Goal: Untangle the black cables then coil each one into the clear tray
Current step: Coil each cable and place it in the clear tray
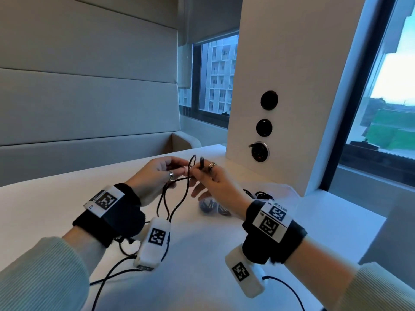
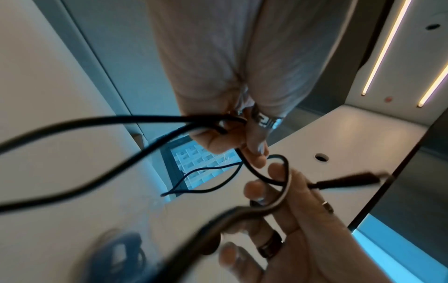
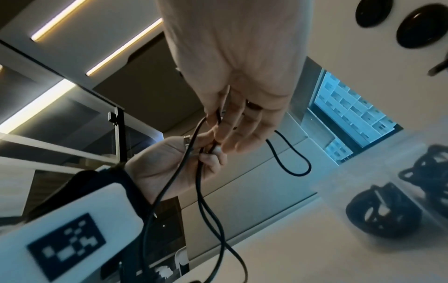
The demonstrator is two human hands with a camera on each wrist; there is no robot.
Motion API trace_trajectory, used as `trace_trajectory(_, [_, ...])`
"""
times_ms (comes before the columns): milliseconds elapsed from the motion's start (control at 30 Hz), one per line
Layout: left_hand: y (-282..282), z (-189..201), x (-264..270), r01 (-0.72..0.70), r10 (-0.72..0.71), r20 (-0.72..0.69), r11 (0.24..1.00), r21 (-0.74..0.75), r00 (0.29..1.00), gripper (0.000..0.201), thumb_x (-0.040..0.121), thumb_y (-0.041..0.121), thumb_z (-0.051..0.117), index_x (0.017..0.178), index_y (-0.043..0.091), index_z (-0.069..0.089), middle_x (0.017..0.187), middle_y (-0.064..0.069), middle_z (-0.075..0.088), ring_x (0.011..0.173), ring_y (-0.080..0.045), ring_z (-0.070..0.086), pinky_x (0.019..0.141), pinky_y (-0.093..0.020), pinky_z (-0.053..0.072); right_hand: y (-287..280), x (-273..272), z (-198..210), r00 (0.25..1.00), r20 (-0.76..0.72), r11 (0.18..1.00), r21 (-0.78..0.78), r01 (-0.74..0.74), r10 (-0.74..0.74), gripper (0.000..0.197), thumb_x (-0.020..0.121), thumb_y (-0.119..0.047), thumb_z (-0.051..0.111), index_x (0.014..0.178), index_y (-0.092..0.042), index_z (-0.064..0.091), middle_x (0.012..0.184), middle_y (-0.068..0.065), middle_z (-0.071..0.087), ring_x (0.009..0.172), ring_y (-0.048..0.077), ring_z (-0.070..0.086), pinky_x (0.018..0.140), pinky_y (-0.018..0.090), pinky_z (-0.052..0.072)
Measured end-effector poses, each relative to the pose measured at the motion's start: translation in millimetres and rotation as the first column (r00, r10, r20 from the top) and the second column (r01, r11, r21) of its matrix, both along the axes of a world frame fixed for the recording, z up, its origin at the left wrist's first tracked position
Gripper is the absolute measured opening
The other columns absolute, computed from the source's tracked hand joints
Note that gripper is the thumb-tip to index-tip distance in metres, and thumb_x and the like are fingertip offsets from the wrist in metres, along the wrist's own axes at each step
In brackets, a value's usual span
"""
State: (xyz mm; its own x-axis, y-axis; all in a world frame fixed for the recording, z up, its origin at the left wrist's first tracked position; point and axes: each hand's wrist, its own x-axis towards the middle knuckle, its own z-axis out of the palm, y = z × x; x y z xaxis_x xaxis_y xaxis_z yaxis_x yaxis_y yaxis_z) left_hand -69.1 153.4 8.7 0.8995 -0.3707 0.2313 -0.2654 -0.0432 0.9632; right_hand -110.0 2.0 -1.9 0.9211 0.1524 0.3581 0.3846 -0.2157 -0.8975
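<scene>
- The left hand [image 1: 155, 173] and the right hand [image 1: 210, 179] are raised above the white table [image 1: 202, 254], very close to each other, with their fingertips almost touching.
- The left hand pinches the black cable [image 1: 177, 199] between thumb and fingers; a silver ring [image 1: 171, 175] is on one finger.
- The right hand pinches the same cable near its plug end [image 1: 201, 163], which stands up at 12 o'clock from the fingers. In the left wrist view the plug [image 2: 349, 181] points away from the right hand [image 2: 298, 226] toward 3 o'clock.
- Between the two hands the cable makes a small loop [image 1: 192, 161], and from there two strands hang down toward 6 o'clock to the table.
- The strands cross each other under the hands and go on toward 7 o'clock, under the left wrist.
- The clear tray [image 1: 278, 189] stands on the table at 4 o'clock from the right hand, partly hidden by it.
- In the right wrist view the tray [image 3: 339, 178] holds coiled black cables [image 3: 384, 212]; I count at least two coils, but they are blurred.
- A white column with round black sockets [image 1: 269, 100] stands at 2 o'clock behind the hands.
</scene>
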Motion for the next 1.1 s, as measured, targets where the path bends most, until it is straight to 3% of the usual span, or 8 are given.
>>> trace_trajectory(167, [-5, 9, 5, -0.017, 0.005, -0.082, 0.989, -0.146, 0.997, 0.022, 0.098, 0.007, 0.040, 0.094, 0.015, 0.061, 0.064, 0.004, 0.054, 0.043, -0.003, 0.036, 0.045, -0.016, 0.044, -33, -7, 16, 0.958, 0.144, 0.958, 0.182, 0.221, -0.248, 0.027, 0.101, -0.017, 0.035, 0.079, -0.015, 0.052, 0.079, -0.003, 0.060, 0.081, 0.013, 0.058, 0.070, 0.029, 0.053])
trace_trajectory(267, [8, 11, 24, -0.171, 0.157, -0.091, 0.971, -0.169, 0.983, 0.023, 0.100, 0.011, 0.036, 0.099, 0.013, 0.059, 0.061, 0.000, 0.042, 0.036, -0.003, 0.023, 0.035, -0.010, 0.018, -66, -14, 30, 0.970, 0.075, 0.892, 0.416, 0.180, -0.231, 0.028, 0.101, -0.020, 0.034, 0.080, -0.011, 0.049, 0.057, 0.000, 0.058, 0.058, 0.015, 0.061, 0.068, 0.034, 0.057])
trace_trajectory(400, [27, 7, 53, -0.405, 0.409, -0.023, 0.910, 0.090, 0.912, 0.026, 0.101, 0.010, 0.033, 0.108, 0.005, 0.057, 0.060, -0.005, 0.037, 0.033, -0.010, 0.022, 0.036, -0.008, 0.014, -102, -25, 39, 0.922, 0.013, 0.871, 0.333, 0.360, -0.386, 0.026, 0.100, -0.027, 0.039, 0.083, -0.013, 0.053, 0.048, -0.002, 0.031, 0.038, 0.010, 0.035, 0.046, 0.031, 0.054])
trace_trajectory(500, [35, 3, 61, -0.471, 0.452, 0.161, 0.749, 0.465, 0.877, 0.027, 0.099, 0.011, 0.036, 0.105, 0.005, 0.061, 0.079, -0.015, 0.054, 0.057, -0.029, 0.047, 0.045, -0.026, 0.041, -116, -28, 41, 0.873, 0.060, 0.870, 0.142, 0.473, -0.484, 0.029, 0.099, -0.033, 0.038, 0.081, -0.019, 0.056, 0.051, -0.004, 0.024, 0.042, 0.010, 0.023, 0.036, 0.019, 0.028])
trace_trajectory(600, [26, 6, 55, -0.496, 0.341, 0.380, 0.387, 0.777, 0.860, 0.031, 0.097, 0.037, 0.038, 0.114, 0.020, 0.058, 0.130, -0.017, 0.050, 0.125, -0.034, 0.040, 0.098, -0.041, 0.040, -116, -31, 45, 0.876, 0.125, 0.883, 0.004, 0.469, -0.466, 0.031, 0.100, -0.034, 0.036, 0.083, -0.022, 0.058, 0.053, -0.004, 0.025, 0.040, 0.006, 0.022, 0.038, 0.019, 0.020])
trace_trajectory(767, [-42, 46, 2, -0.218, -0.003, 0.457, 0.877, 0.429, 0.889, 0.045, 0.092, 0.048, 0.045, 0.128, 0.021, 0.051, 0.128, 0.004, 0.052, 0.114, -0.011, 0.049, 0.091, -0.022, 0.035, -93, -36, 56, 0.960, 0.092, 0.954, -0.117, 0.275, -0.265, 0.031, 0.102, -0.018, 0.032, 0.082, -0.016, 0.055, 0.057, -0.004, 0.032, 0.042, 0.002, 0.027, 0.039, 0.015, 0.023])
trace_trajectory(933, [-93, 67, -42, 0.219, -0.271, 0.353, 0.959, 0.181, 0.895, 0.031, 0.097, 0.022, 0.038, 0.126, 0.021, 0.051, 0.108, -0.004, 0.058, 0.088, 0.005, 0.054, 0.070, 0.002, 0.038, -81, -44, 57, 0.985, 0.084, 0.957, -0.235, 0.169, -0.153, 0.033, 0.102, -0.020, 0.030, 0.080, -0.017, 0.055, 0.061, -0.002, 0.038, 0.051, 0.008, 0.030, 0.045, 0.019, 0.025])
trace_trajectory(1100, [-98, 65, -44, 0.252, -0.215, 0.203, 0.952, -0.176, 0.955, 0.037, 0.093, 0.036, 0.036, 0.078, 0.012, 0.060, 0.091, -0.006, 0.073, 0.094, -0.018, 0.067, 0.093, -0.033, 0.042, -100, -55, 45, 0.997, -0.019, 0.981, -0.183, 0.066, -0.071, 0.035, 0.101, -0.026, 0.034, 0.074, -0.013, 0.052, 0.051, -0.005, 0.033, 0.042, 0.009, 0.025, 0.038, 0.016, 0.022])
